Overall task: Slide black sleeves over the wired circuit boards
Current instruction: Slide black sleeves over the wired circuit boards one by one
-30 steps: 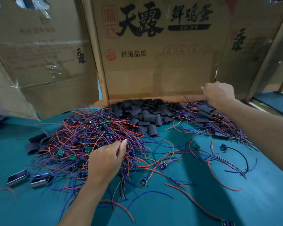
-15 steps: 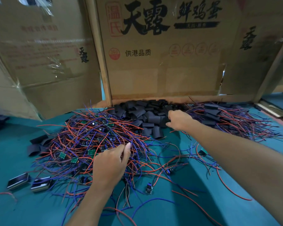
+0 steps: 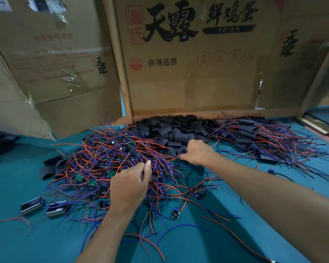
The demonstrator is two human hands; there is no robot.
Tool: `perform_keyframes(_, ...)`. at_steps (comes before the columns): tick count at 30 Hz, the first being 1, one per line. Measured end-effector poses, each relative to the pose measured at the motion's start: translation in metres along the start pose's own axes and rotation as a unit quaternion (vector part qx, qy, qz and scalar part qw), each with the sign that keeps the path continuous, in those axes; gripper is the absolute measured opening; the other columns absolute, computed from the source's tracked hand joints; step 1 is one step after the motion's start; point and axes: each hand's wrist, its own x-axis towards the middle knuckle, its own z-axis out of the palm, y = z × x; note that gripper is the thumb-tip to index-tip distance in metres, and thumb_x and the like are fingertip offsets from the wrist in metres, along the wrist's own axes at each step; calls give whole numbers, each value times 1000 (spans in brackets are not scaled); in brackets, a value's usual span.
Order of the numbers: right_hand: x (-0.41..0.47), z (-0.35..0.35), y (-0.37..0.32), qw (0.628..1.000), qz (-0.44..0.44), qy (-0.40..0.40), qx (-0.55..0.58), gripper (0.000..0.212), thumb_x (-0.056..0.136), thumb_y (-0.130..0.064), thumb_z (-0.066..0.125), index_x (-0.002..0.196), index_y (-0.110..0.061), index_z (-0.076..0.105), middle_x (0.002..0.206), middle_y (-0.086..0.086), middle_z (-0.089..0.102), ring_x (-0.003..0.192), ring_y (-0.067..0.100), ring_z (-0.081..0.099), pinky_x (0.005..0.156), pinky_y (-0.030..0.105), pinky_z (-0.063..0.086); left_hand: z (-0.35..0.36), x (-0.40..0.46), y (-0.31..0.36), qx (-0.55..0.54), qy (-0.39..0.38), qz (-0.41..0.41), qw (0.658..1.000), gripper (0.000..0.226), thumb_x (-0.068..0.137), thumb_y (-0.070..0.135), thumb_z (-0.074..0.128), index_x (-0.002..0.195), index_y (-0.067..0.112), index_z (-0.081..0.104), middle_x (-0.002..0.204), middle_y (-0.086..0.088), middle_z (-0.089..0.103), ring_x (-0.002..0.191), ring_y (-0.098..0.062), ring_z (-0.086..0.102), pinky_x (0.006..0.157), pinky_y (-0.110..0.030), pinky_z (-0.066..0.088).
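The 1 head view looks forward and down, close over the table.

Wired boards lie left on the table, sleeves behind (against the cardboard), sleeved boards right.

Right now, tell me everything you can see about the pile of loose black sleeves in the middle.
The pile of black sleeves is a heap of short, flattened matte tubes, rubbery or plastic looking, lying every way on the teal table against the cardboard box. Red and blue wires border it on both sides. The right hand reaches into its near edge, fingers curled at a sleeve.
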Motion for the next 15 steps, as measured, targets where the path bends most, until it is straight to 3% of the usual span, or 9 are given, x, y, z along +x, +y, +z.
perform_keyframes(4,-6,-5,2,999,-1,-26,38,54,84,-46,68,51,-15,37,45,1,33,44,21,39,45,26,26,-16,7,-19,54,50,-38,997,46,99,32,43,54,21,39,43,11,23,33,-15,21,41,-16,9)
perform_keyframes(8,-11,-8,4,997,4,-38,64,49,82,-31,71,58,-16,31,51,0,24,47,19,28,49,30,21,-24,8,-43,87,62,-99,989,46,98,32,42,56,14,46,42,2,33,35,-25,34,42,-22,21)
perform_keyframes(11,-18,-8,5,998,11,-8,66,32,85,-26,66,63,-11,47,58,9,45,57,27,47,50,33,36,-24,6,-49,104,40,-117,987,46,98,29,45,56,11,50,39,-3,41,34,-28,41,40,-23,30)
perform_keyframes(13,-23,-10,6,997,8,33,72,20,87,-27,65,88,-7,62,86,15,64,82,32,62,68,37,50,-25,6,-50,100,31,-143,984,43,98,23,55,57,9,54,40,-5,43,35,-29,43,42,-25,33)
perform_keyframes(15,-30,-16,8,990,13,71,120,15,88,-26,62,94,-14,56,94,11,64,82,28,61,68,36,49,-26,7,-51,101,28,-158,982,39,96,20,60,58,10,55,39,-1,40,34,-27,40,42,-23,31)
